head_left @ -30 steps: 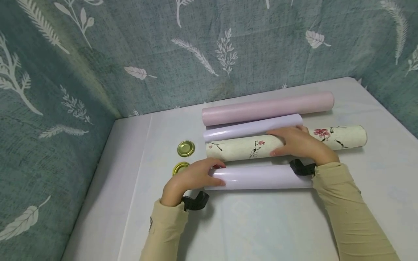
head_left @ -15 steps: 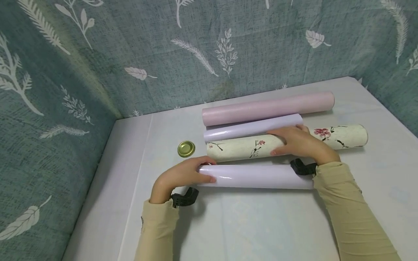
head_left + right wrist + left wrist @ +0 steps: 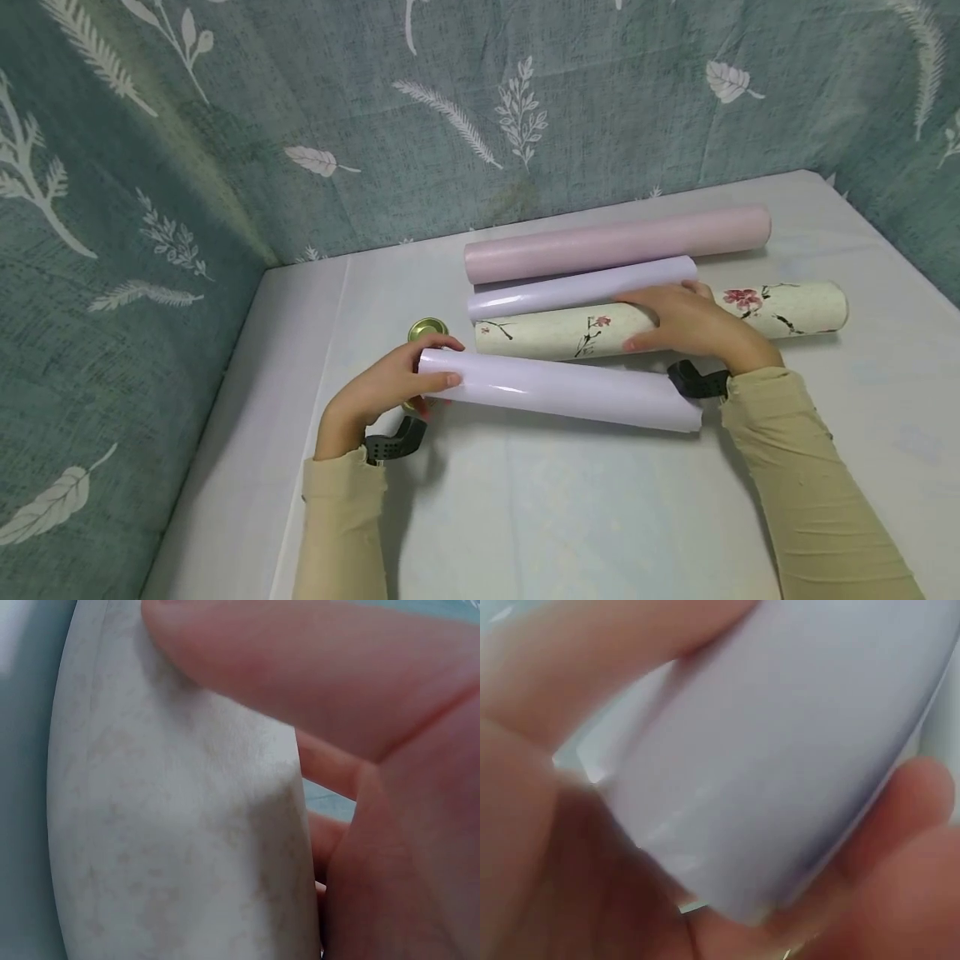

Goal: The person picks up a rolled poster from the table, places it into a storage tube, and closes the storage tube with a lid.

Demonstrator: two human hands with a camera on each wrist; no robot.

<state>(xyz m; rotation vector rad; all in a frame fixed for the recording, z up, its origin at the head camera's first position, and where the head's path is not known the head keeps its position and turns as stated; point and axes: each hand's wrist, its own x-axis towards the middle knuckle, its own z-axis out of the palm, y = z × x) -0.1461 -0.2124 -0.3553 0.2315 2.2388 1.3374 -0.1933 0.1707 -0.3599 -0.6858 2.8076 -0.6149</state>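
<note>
A glossy pale-lilac paper roll lies nearest me, its left end lifted and slanted. My left hand grips that end with fingers curled round it; the left wrist view shows the lilac roll filling the frame between thumb and fingers. Behind it lies a cream tube with red blossoms. My right hand is wrapped over the cream tube's middle, and the right wrist view shows the cream tube under my thumb.
Behind the cream tube lie a second lilac roll and a longer pink roll. A gold metal lid peeks out beside my left hand. The white table is walled by a teal leaf-print cloth.
My left hand has drawn the lilac roll's left end leftward and up, so the roll now slants. A second gold lid seen a second ago is now hidden. The right hand has stayed put.
</note>
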